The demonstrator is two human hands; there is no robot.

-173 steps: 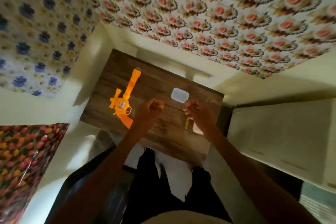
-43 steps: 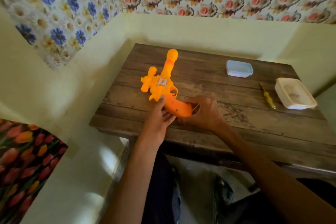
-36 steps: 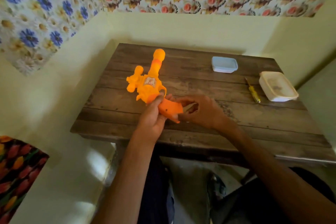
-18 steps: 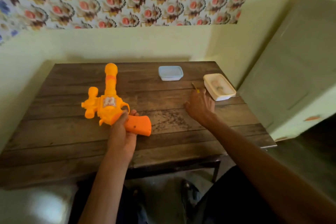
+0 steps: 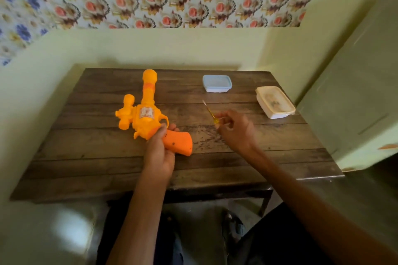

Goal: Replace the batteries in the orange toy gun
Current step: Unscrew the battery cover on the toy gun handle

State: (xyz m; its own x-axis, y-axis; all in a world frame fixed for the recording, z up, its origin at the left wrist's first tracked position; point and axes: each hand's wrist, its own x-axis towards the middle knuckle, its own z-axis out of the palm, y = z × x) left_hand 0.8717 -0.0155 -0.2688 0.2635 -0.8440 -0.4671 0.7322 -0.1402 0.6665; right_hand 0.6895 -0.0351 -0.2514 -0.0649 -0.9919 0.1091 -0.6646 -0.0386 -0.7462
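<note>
Left hand [image 5: 158, 153] reaches in from bottom centre and grips the orange toy gun [image 5: 148, 118] where body meets grip, gun lying left of centre on the wooden counter [image 5: 237, 157], barrel toward the wall. Right hand [image 5: 235, 129] at centre-right pinches a yellow-handled screwdriver [image 5: 212, 113], tip up-left. Blue-lidded container [image 5: 217, 83] and white container [image 5: 274, 101] sit upper right, well apart from the hands.

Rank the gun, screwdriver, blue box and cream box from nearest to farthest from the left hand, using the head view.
1. Gun: gripped by the left hand at the handle.
2. Screwdriver: to the right, held in the right hand.
3. Blue box: farther back, right of the barrel.
4. Cream box: far right.
</note>
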